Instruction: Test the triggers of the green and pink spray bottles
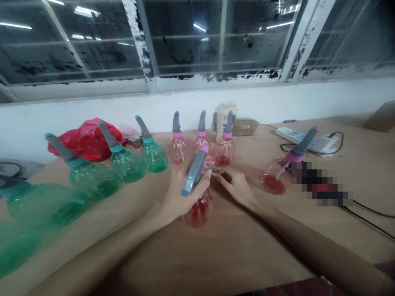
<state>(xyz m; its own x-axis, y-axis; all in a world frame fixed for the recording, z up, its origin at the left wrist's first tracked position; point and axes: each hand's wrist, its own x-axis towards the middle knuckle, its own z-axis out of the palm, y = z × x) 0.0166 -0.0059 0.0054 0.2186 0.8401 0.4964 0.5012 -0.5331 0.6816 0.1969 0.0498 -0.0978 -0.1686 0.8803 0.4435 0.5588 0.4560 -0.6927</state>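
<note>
My left hand (182, 191) is wrapped round the neck of a pink spray bottle (199, 209) that stands on the wooden table (222, 255); its grey trigger head (194, 172) sticks up between my fingers. My right hand (236, 187) lies just to the right of it, fingers stretched toward the bottle's pink collar, holding nothing. Three more pink bottles (224, 150) stand in a row behind my hands. Another pink bottle (276, 174) stands to the right.
Several green spray bottles (126, 162) line the left side of the table. A red plastic bag (88, 139) lies at the back left. A white cup (224, 117), a power strip (308, 142) and black cables (367, 213) sit at the back and right. Wall and windows close off the far edge.
</note>
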